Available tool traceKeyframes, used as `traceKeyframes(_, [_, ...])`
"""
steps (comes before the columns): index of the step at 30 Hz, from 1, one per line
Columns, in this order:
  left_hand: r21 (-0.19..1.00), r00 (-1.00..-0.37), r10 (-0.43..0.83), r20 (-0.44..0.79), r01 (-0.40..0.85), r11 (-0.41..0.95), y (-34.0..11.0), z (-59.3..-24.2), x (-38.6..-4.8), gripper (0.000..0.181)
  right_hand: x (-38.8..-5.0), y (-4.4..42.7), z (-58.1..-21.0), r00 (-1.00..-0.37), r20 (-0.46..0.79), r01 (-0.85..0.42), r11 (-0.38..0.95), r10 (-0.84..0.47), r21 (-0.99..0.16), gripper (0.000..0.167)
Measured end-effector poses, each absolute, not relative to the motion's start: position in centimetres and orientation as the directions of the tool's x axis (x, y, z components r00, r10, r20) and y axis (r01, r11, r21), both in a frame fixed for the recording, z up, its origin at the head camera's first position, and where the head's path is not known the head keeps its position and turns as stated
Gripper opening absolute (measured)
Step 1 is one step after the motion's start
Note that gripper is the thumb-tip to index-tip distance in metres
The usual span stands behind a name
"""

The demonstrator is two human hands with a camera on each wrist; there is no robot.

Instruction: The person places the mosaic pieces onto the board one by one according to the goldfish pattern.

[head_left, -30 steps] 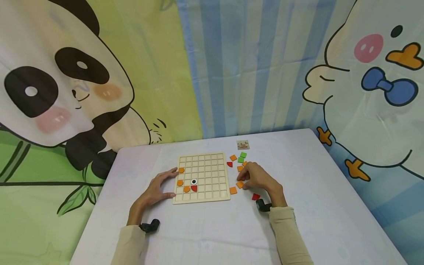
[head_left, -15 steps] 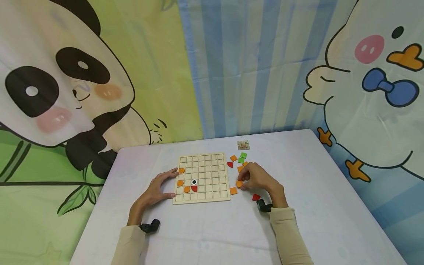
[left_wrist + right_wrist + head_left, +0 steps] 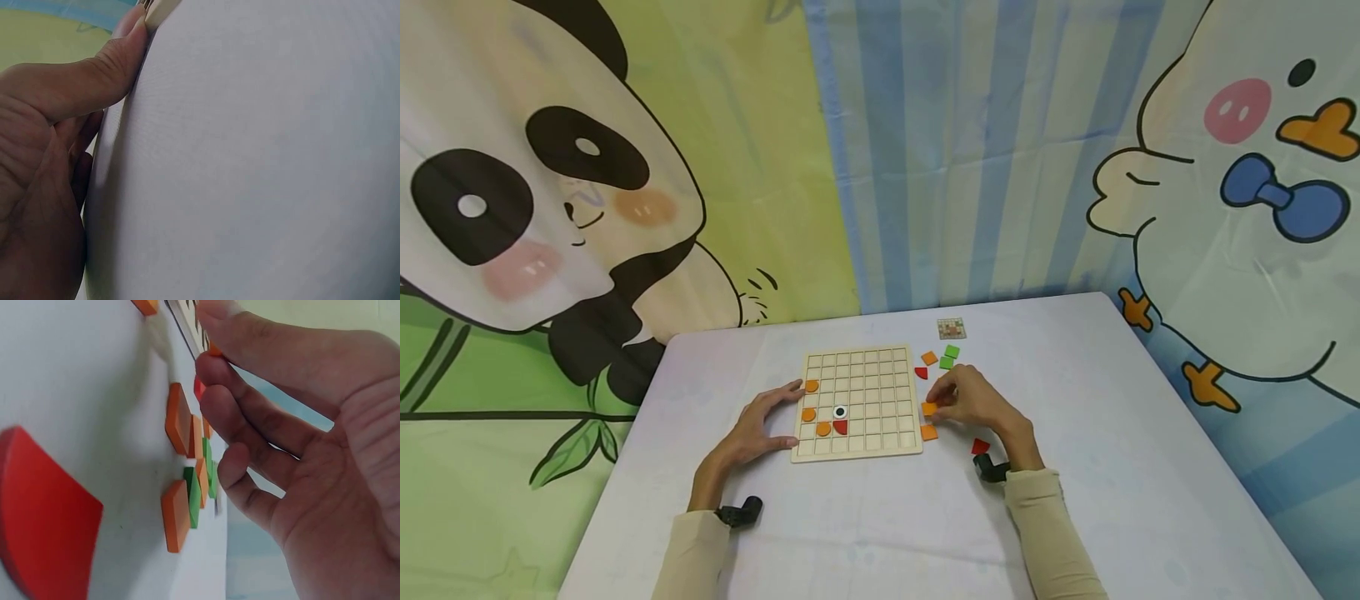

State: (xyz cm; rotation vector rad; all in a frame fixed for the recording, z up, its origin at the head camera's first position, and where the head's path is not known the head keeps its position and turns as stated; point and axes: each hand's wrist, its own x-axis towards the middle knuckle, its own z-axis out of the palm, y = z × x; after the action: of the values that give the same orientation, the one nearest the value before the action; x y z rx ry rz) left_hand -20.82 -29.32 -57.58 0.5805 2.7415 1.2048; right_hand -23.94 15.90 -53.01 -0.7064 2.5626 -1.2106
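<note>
Right hand [image 3: 972, 397] moved toward gridded board [image 3: 880, 404], red pieces [image 3: 981, 447] nearby, left hand [image 3: 748, 432] spread, right hand's pinched tile [image 3: 929, 409] square, orange

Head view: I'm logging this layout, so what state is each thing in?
Pale wooden grid board: flat, partly filled.
Left hand: touching the board's left edge.
Right hand: pinching an orange square tile.
Three orange round tiles: on the board.
Black-and-white round tile: on the board.
Red quarter-round tile below it: also on the board.
Green square tiles: loose, off the board.
Small patterned card: lying flat.
</note>
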Motion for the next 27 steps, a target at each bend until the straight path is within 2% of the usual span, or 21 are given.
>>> traceKeyframes(12, [0.731,-0.923,0.379,0.069,0.305,0.61,-29.3,-57.6,-20.8,0.088,-24.1,14.3,-53.8,-0.851,0.114,-0.415,0.526,-0.512,-0.742,0.021])
traceKeyframes(19, [0.732,-0.919,0.387,0.078,0.317,0.604,-29.4,-57.6,-20.5,0.088,-24.3,13.1,-54.3,-0.818,0.2,-0.494,0.481,-0.539,-0.724,0.02])
traceKeyframes(27, [0.724,-0.927,0.37,0.062,0.297,0.623,-29.2,-57.3,-20.5,0.088,-24.5,11.6,-54.3,-0.811,0.237,-0.52,0.473,-0.535,-0.711,0.023])
